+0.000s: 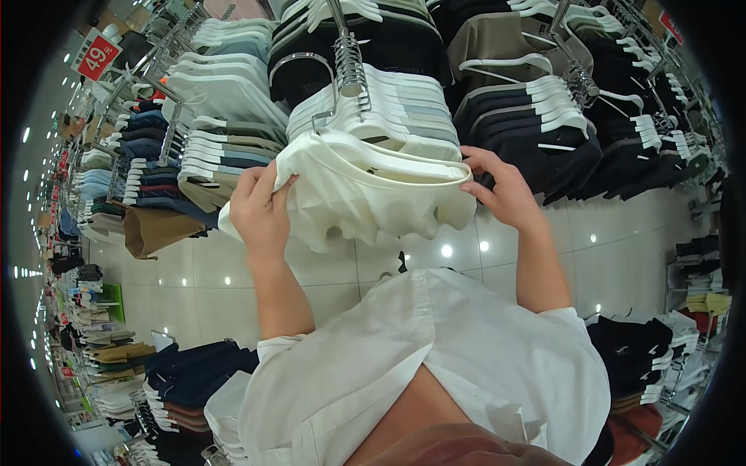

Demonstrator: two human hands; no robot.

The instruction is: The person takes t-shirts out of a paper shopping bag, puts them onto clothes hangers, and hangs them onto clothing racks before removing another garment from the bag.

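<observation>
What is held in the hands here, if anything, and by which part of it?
A cream shirt: the left hand pinches it near one shoulder, the right hand near the other.

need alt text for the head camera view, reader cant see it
A person's left hand grips one shoulder of a cream round-neck top on a white hanger, while the right hand touches the other shoulder. Dark garments hang nearby above a shiny tiled floor, and a red sign reads 49.
</observation>
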